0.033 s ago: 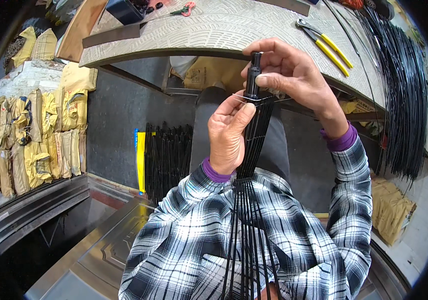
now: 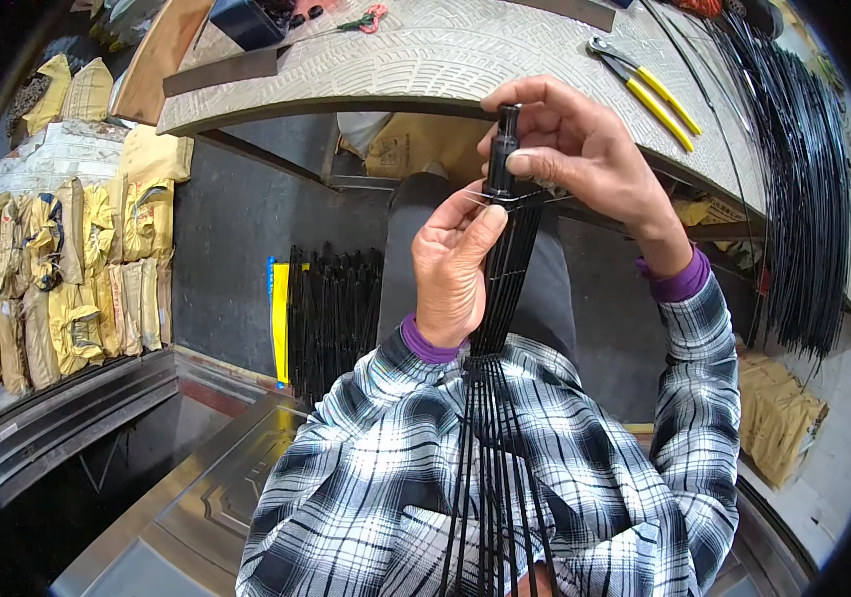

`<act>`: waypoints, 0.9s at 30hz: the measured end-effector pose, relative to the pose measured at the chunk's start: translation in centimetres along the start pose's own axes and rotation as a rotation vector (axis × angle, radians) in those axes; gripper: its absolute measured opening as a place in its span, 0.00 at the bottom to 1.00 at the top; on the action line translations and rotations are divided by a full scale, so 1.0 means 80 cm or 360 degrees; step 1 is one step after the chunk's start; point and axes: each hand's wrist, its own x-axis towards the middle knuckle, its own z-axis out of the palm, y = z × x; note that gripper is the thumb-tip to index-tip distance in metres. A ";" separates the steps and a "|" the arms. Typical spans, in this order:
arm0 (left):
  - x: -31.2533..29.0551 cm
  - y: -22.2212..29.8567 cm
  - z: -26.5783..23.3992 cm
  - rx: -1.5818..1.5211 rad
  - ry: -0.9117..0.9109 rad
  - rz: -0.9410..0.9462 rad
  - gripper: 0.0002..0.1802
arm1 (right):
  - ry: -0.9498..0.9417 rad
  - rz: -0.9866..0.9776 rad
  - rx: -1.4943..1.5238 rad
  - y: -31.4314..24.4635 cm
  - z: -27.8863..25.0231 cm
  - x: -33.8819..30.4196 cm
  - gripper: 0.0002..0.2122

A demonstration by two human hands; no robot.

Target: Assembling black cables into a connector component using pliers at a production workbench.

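An umbrella frame in black stands upright in front of me, its ribs [image 2: 508, 284] running down over my lap and shirt. At its top is a dark tubular hub [image 2: 501, 164]. My left hand [image 2: 452, 267] is closed at the hub's lower end, thumb and fingers pinching where the ribs meet it. A thin silvery wire [image 2: 481, 201] crosses there, its ends sticking out at the sides. My right hand [image 2: 599, 164] holds the hub higher up, thumb on its near side; the other fingers are partly hidden behind it.
Yellow-handled pliers [image 2: 650, 95] and red-handled scissors [image 2: 367, 18] lie on the worktable [image 2: 415, 75]. A big bundle of black ribs [image 2: 788, 189] hangs over its right end. More black frames [image 2: 336, 308] stand on the floor at left, near stacked yellow sacks [image 2: 87, 269].
Both hands keep their hold in almost the same place. The wire ends by the hub have shifted very slightly.
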 end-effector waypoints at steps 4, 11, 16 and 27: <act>-0.007 -0.001 0.004 -0.0022 -0.0069 0.0042 0.16 | -0.0034 -0.0125 -0.0214 -0.008 0.001 -0.002 0.22; -0.008 0.000 -0.006 -0.0021 -0.0060 0.0178 0.16 | 0.0550 -0.0546 -0.1157 0.007 0.033 -0.025 0.41; -0.003 0.003 -0.012 -0.0042 -0.0016 0.0090 0.14 | 0.0962 -0.0306 -0.0481 0.046 0.076 -0.041 0.40; -0.014 0.010 -0.009 0.0096 -0.0081 0.0183 0.17 | 0.1112 -0.0233 0.0639 0.063 0.118 -0.036 0.31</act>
